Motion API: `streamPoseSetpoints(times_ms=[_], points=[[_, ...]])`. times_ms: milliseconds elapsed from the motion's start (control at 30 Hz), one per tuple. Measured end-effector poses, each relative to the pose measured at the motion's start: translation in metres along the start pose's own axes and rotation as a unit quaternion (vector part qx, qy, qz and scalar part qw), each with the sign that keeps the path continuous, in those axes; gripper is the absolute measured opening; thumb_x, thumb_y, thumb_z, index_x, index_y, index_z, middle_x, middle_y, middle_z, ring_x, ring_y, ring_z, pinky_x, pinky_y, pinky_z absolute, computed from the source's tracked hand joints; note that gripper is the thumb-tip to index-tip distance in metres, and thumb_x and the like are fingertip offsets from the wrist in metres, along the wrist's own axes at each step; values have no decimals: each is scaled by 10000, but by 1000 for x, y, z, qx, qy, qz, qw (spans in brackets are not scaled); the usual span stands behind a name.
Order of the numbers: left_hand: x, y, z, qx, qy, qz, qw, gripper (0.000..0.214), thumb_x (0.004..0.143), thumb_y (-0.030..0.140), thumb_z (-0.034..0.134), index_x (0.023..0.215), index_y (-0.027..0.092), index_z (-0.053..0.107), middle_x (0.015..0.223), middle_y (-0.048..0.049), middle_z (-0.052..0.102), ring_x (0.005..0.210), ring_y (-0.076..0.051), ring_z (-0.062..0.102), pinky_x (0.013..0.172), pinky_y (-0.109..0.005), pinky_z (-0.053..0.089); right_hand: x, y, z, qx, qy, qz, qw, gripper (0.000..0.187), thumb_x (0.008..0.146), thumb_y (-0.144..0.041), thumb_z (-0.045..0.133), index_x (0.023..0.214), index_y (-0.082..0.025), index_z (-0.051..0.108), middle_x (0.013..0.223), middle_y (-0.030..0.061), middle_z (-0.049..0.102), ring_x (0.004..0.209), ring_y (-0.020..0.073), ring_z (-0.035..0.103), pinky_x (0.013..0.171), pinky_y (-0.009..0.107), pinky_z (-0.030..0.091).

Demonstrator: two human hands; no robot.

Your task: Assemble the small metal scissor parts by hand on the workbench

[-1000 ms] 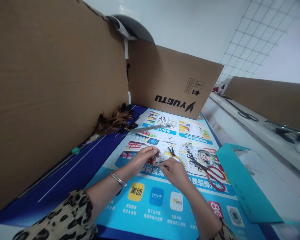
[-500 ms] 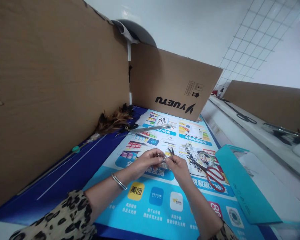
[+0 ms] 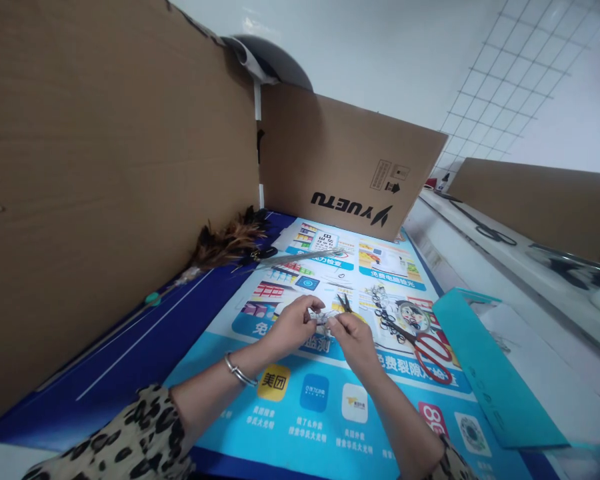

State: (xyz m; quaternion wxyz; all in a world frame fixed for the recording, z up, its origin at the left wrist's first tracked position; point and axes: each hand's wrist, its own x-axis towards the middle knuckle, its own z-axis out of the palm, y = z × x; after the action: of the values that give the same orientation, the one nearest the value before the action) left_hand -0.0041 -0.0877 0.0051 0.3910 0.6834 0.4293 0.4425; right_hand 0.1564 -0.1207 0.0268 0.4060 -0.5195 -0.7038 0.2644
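My left hand (image 3: 296, 325) is curled, its index finger raised from the thumb; whatever its other fingers hold is too small to tell. Close beside it, my right hand (image 3: 354, 339) pinches at a small tangle of shiny, clear-looking pieces (image 3: 322, 320) between the hands, too fine to name. Dark pointed blades (image 3: 345, 303) stick out just beyond the right fingers, the rest of that tool being hidden. Right of this hand lie scissors (image 3: 433, 355) with red-and-white handles. Small black ring-like pieces (image 3: 391, 327) lie scattered beside a round item with a cartoon face (image 3: 413, 316).
A printed blue-and-white mat (image 3: 300, 437) covers the table. Cardboard panels (image 3: 350, 153) stand at the left and back. A long metallic strip (image 3: 305, 257) and brown feathers (image 3: 230, 240) lie farther back. At right is a teal open box (image 3: 500, 380), with more scissors (image 3: 495, 233) on a white ledge.
My left hand has drawn slightly left, opening a small gap between the hands, and its index finger has lifted. My right hand stays near the tangle. The view has shifted slightly.
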Motion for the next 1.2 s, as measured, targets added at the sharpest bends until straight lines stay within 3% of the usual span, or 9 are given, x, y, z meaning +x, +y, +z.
streamPoseSetpoints(times_ms=[133,233,367,667,933,1200], points=[[0,3,-3,-12,-1,4,1000,332,634,81,535,941,192,591,891,-22,568,656,-123,480,611,-242,387,-1,2,0,20,21,20,999,353,829,-410,473,568,-173,495,553,-33,414,561,108,397,535,219,309],[0,11,-8,-120,-35,-34,992,294,706,166,541,997,189,576,897,-32,575,769,-155,512,662,-255,406,1,5,-2,74,47,69,994,358,822,-454,467,605,-175,522,531,-38,414,517,103,374,494,218,295],[0,20,-12,-224,-12,-55,973,240,758,250,528,982,180,580,990,-52,578,896,-177,508,734,-270,402,3,6,-4,164,61,112,978,362,803,-483,483,638,-169,560,516,-40,439,464,90,349,454,216,274],[1,9,-8,-278,-2,-99,955,159,763,249,502,857,161,595,811,-30,570,734,-142,507,686,-264,387,3,3,-6,321,31,142,936,311,794,-442,542,685,-152,572,548,-40,443,431,58,302,416,209,194],[-2,23,-5,-297,-72,-65,950,159,699,175,593,848,162,537,775,5,518,712,-112,462,655,-231,361,3,1,-7,316,21,149,937,304,796,-436,541,689,-154,573,551,-40,461,427,56,316,423,212,208],[3,16,-7,-267,-61,-78,959,172,664,169,612,793,163,498,705,25,484,631,-94,432,594,-215,339,2,3,-7,262,42,117,957,316,817,-424,518,659,-153,554,553,-35,433,479,72,316,452,213,237]])
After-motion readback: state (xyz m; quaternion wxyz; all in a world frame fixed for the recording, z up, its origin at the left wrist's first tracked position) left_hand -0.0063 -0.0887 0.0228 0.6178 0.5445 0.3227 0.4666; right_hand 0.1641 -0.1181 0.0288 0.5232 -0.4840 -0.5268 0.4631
